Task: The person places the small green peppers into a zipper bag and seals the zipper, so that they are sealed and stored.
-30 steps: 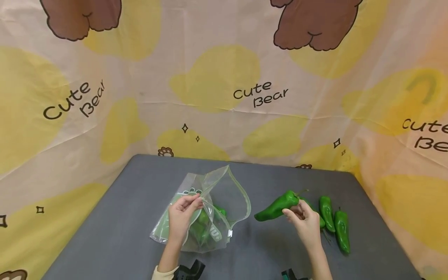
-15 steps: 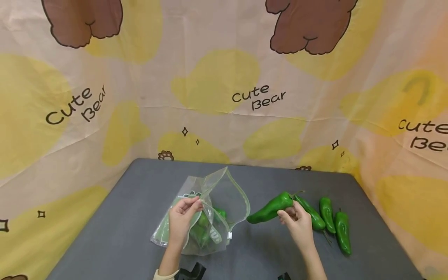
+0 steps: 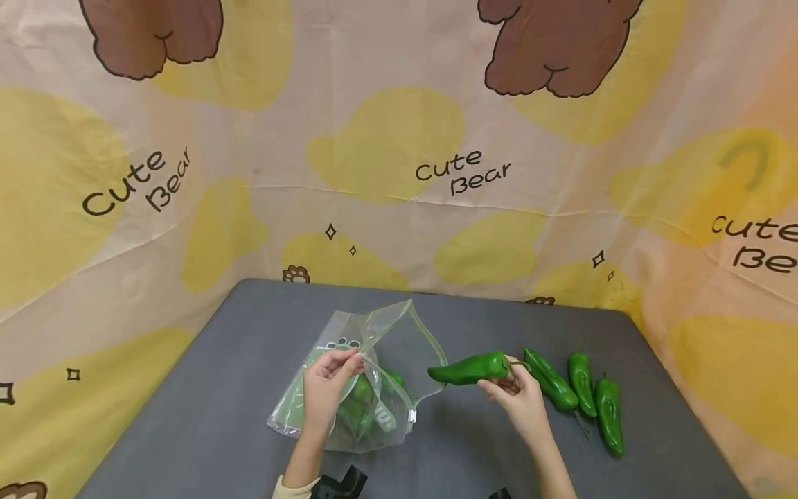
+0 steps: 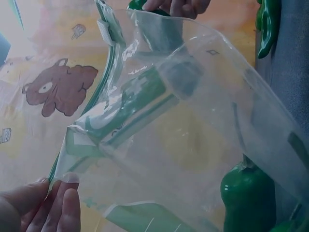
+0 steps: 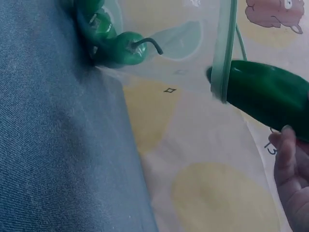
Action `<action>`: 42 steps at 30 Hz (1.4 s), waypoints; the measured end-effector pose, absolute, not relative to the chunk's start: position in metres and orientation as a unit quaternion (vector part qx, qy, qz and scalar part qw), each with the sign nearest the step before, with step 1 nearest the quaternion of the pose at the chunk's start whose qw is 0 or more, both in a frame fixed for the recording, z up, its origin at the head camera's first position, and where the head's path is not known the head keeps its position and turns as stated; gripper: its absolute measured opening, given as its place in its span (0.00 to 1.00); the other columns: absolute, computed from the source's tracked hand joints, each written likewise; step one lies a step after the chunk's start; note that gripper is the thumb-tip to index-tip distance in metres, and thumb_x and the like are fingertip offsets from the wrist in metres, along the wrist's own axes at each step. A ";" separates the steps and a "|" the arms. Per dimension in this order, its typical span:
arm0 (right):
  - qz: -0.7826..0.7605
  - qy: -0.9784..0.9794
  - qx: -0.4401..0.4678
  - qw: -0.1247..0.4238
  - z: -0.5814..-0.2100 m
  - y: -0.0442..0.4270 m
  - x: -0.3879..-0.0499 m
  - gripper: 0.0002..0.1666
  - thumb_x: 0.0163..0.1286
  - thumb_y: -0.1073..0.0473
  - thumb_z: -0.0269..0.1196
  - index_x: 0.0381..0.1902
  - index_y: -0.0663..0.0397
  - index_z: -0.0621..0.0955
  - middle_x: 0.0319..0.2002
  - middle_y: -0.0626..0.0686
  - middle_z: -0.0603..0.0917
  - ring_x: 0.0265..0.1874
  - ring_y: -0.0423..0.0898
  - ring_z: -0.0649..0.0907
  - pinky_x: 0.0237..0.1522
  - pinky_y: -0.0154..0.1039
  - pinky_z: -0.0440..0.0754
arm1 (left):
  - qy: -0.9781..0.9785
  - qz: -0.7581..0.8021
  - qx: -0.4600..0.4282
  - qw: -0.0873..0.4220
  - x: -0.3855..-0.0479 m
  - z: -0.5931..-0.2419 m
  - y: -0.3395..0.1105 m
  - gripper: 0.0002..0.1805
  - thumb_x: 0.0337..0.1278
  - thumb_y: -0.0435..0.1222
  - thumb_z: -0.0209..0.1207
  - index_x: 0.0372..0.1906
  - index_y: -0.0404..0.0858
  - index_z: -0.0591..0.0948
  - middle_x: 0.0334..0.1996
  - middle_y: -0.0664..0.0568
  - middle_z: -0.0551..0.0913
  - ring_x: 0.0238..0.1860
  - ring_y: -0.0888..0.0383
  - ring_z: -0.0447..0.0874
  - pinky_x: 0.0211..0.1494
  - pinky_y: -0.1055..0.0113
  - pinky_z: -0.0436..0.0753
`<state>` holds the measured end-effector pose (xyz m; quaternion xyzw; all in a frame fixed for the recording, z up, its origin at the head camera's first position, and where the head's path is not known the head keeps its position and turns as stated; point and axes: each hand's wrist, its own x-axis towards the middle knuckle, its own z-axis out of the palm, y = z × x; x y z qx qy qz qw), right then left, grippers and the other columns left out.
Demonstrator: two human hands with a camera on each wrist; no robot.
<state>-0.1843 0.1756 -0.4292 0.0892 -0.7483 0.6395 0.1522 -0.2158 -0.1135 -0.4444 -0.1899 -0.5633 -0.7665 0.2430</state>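
Note:
My left hand [image 3: 327, 391] pinches the rim of a clear zip bag [image 3: 349, 326] with green print, and the bag's mouth gapes toward the right. Green peppers [image 5: 128, 48] lie inside the bag; the right wrist view shows several of them. My right hand [image 3: 520, 402] holds a long green pepper [image 3: 470, 369] near its stem end, roughly level above the table. The pepper's tip sits at the bag's opening, just past the green rim in the right wrist view. A white slider [image 3: 412, 416] is on the zip's lower end.
Three more green peppers lie on the grey table [image 3: 206, 416] to the right: one slanted pepper [image 3: 551, 381], one middle pepper [image 3: 582, 383] and one outer pepper [image 3: 609, 416]. Behind the table hangs a patterned cloth [image 3: 374, 152]. A black wrist mount [image 3: 339, 483] shows below my left hand.
My right hand has moved left with the pepper, bringing its tip to the bag's mouth and turning it more level. The left hand stays nearly still on the bag's rim.

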 end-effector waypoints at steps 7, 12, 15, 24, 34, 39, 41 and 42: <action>0.640 -0.752 0.097 0.122 -0.434 0.171 -0.187 0.24 0.48 0.72 0.68 0.45 0.68 0.75 0.36 0.49 0.80 0.28 0.41 0.79 0.27 0.32 0.80 | -0.569 -0.766 -0.171 0.246 -0.249 -0.511 -0.126 0.08 0.50 0.22 0.58 0.37 0.26 0.78 0.31 0.35 0.80 0.29 0.47 0.81 0.33 0.60 0.82; 0.638 -0.753 0.114 0.116 -0.436 0.171 -0.188 0.24 0.47 0.71 0.68 0.45 0.66 0.75 0.34 0.51 0.80 0.23 0.41 0.75 0.20 0.30 0.74 | -0.573 -0.771 -0.156 0.229 -0.255 -0.520 -0.129 0.08 0.50 0.24 0.59 0.37 0.26 0.77 0.32 0.33 0.79 0.29 0.42 0.80 0.33 0.56 0.82; 0.630 -0.754 0.129 0.135 -0.435 0.170 -0.189 0.23 0.46 0.70 0.70 0.43 0.63 0.77 0.33 0.50 0.79 0.21 0.40 0.74 0.18 0.31 0.73 | -0.575 -0.770 -0.158 0.227 -0.256 -0.517 -0.130 0.08 0.49 0.24 0.60 0.37 0.26 0.77 0.32 0.33 0.79 0.29 0.43 0.80 0.33 0.57 0.82; 0.578 -0.761 0.143 0.258 -0.438 0.167 -0.193 0.18 0.37 0.72 0.73 0.29 0.58 0.81 0.27 0.50 0.81 0.19 0.37 0.75 0.17 0.28 0.74 | -0.565 -0.778 -0.162 0.223 -0.253 -0.512 -0.128 0.08 0.49 0.23 0.59 0.36 0.25 0.77 0.33 0.32 0.79 0.29 0.42 0.81 0.34 0.56 0.82; 0.578 -0.754 0.138 0.280 -0.439 0.161 -0.191 0.15 0.40 0.67 0.73 0.27 0.53 0.80 0.24 0.46 0.81 0.15 0.35 0.70 0.13 0.27 0.68 | -0.571 -0.774 -0.162 0.220 -0.254 -0.520 -0.128 0.07 0.50 0.24 0.59 0.36 0.26 0.77 0.33 0.33 0.79 0.29 0.43 0.80 0.33 0.56 0.82; 0.558 -0.784 0.125 0.242 -0.431 0.152 -0.194 0.18 0.37 0.69 0.74 0.24 0.53 0.76 0.23 0.46 0.80 0.13 0.37 0.68 0.11 0.28 0.67 | -0.560 -0.779 -0.164 0.230 -0.252 -0.513 -0.128 0.07 0.50 0.24 0.59 0.36 0.25 0.77 0.32 0.32 0.79 0.29 0.43 0.81 0.33 0.56 0.82; 0.559 -0.786 0.131 0.230 -0.428 0.147 -0.195 0.18 0.37 0.70 0.74 0.25 0.53 0.76 0.21 0.46 0.78 0.12 0.37 0.67 0.10 0.29 0.67 | -0.557 -0.781 -0.162 0.232 -0.251 -0.510 -0.127 0.07 0.49 0.24 0.60 0.35 0.25 0.77 0.32 0.32 0.79 0.29 0.43 0.81 0.33 0.56 0.82; 0.560 -0.785 0.137 0.226 -0.425 0.144 -0.195 0.18 0.37 0.71 0.73 0.25 0.54 0.77 0.19 0.45 0.77 0.12 0.37 0.66 0.10 0.29 0.66 | -0.556 -0.781 -0.160 0.234 -0.250 -0.508 -0.127 0.07 0.49 0.24 0.60 0.35 0.25 0.77 0.31 0.32 0.79 0.29 0.43 0.81 0.33 0.56 0.82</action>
